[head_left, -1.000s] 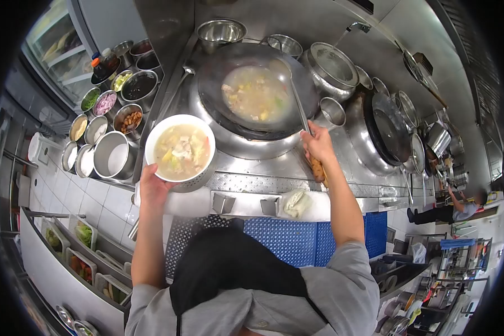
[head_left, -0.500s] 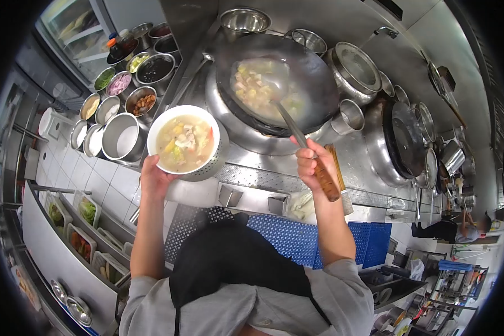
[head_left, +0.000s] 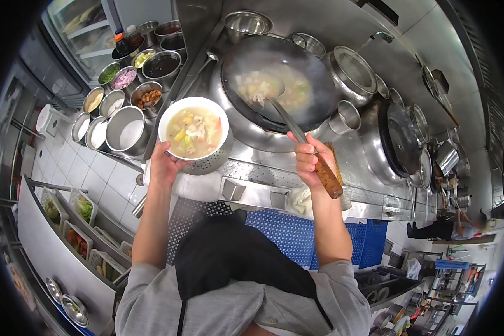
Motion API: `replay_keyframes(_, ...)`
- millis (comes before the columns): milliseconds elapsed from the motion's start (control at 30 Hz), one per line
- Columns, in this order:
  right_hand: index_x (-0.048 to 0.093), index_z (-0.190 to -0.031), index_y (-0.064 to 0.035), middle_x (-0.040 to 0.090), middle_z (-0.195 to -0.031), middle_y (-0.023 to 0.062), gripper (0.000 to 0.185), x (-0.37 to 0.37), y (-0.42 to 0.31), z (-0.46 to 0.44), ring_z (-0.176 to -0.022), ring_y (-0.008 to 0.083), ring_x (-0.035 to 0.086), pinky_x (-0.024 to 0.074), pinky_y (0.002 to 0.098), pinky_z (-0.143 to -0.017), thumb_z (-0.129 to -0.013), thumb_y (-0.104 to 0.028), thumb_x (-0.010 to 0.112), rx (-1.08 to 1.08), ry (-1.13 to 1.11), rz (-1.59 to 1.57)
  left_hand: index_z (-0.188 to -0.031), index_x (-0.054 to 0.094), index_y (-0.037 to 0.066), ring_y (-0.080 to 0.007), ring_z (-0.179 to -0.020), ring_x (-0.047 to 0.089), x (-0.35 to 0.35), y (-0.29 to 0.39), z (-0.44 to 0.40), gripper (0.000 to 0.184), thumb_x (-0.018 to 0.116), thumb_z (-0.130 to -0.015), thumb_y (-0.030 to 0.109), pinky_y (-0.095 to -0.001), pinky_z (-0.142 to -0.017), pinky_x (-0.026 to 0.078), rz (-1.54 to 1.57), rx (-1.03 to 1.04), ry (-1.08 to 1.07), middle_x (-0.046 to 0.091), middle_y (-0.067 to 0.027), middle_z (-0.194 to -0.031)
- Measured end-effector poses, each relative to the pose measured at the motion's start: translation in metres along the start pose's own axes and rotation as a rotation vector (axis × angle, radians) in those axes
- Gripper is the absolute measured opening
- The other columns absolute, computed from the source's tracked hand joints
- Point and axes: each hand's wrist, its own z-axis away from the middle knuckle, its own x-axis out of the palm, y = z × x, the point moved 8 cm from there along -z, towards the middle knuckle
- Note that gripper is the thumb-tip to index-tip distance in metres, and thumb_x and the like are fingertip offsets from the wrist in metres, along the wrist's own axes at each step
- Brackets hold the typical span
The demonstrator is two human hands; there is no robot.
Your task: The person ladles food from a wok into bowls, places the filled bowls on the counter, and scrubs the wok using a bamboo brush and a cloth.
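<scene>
Currently, I'm seeing the long-handled metal ladle with a brown wooden grip lying aslant: its long axis is running from the right hand forward and leftward, and its head is sitting in the cloudy, chunky soup of the wide black wok. That hand is wrapping its fingers closed around the handle, and it is the nearer of the two to the wok.

The round white bowl, holding similar soup, is lying left of the ladle's head and closer to the body, near the wok's left front side. The left hand is supporting it from the near left, half-open, thumb at the rim; I'm not making out all the fingers underneath. A perforated metal container is showing below the bowl; whether they're touching, I can't tell.

Farther out, a steel cup-shaped pot is standing just right of the wok.
</scene>
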Motion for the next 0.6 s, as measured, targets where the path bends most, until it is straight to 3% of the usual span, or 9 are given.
replay_keyframes(133,0.046,-0.136,0.0062,0.056,-0.076,0.0038,0.045,0.024,0.012,0.018,-0.052,0.0146,0.055,0.0465,0.031,-0.044,-0.107,-0.026,0.038,-0.025,-0.038,0.016,-0.131,0.046,-0.005,-0.0367,-0.098,0.07,0.005,-0.002,-0.006,0.062,0.061,-0.085,0.033,-0.0496,-0.071,0.064,-0.029,0.004,0.007,0.063,-0.0246,-0.119)
replay_keyframes(233,0.041,-0.14,0.0065,0.055,-0.076,0.0044,0.047,0.047,0.022,0.04,-0.052,0.0153,0.055,0.0472,0.0317,-0.044,-0.107,-0.026,0.036,-0.027,-0.041,0.05,-0.134,0.043,0.008,-0.0343,-0.104,0.066,0.007,-0.009,-0.014,0.06,0.063,-0.083,0.032,-0.0519,-0.075,0.061,0.001,-0.046,-0.04,0.058,-0.0188,-0.124)
replay_keyframes(433,0.02,-0.151,0.0053,0.052,-0.078,0.0084,0.053,0.081,0.058,0.073,-0.053,0.0176,0.057,0.047,0.0326,-0.044,-0.108,-0.024,0.031,0.006,-0.129,0.019,-0.13,0.048,0.007,-0.031,-0.099,0.067,0.014,-0.012,-0.021,0.05,0.061,-0.086,0.028,-0.0511,-0.069,0.062,0.028,-0.073,-0.002,0.06,-0.0174,-0.117)
replay_keyframes(533,0.017,-0.152,0.0047,0.052,-0.078,0.0099,0.053,0.082,0.08,0.082,-0.053,0.0186,0.058,0.0468,0.0334,-0.044,-0.108,-0.022,0.029,0.032,-0.14,-0.034,-0.12,0.051,0.005,-0.032,-0.099,0.068,0.018,-0.007,-0.024,0.046,0.065,-0.083,0.028,-0.0571,-0.072,0.061,0.005,-0.038,0.001,0.063,-0.0187,-0.115)
replay_keyframes(600,0.017,-0.152,0.0047,0.052,-0.079,0.0104,0.053,0.074,0.092,0.086,-0.054,0.019,0.058,0.0473,0.0333,-0.044,-0.108,-0.023,0.029,0.065,-0.139,-0.027,-0.118,0.052,0.005,-0.0309,-0.098,0.068,0.021,-0.004,-0.025,0.043,0.064,-0.083,0.028,-0.0558,-0.071,0.061,-0.002,-0.039,-0.017,0.063,-0.0184,-0.114)
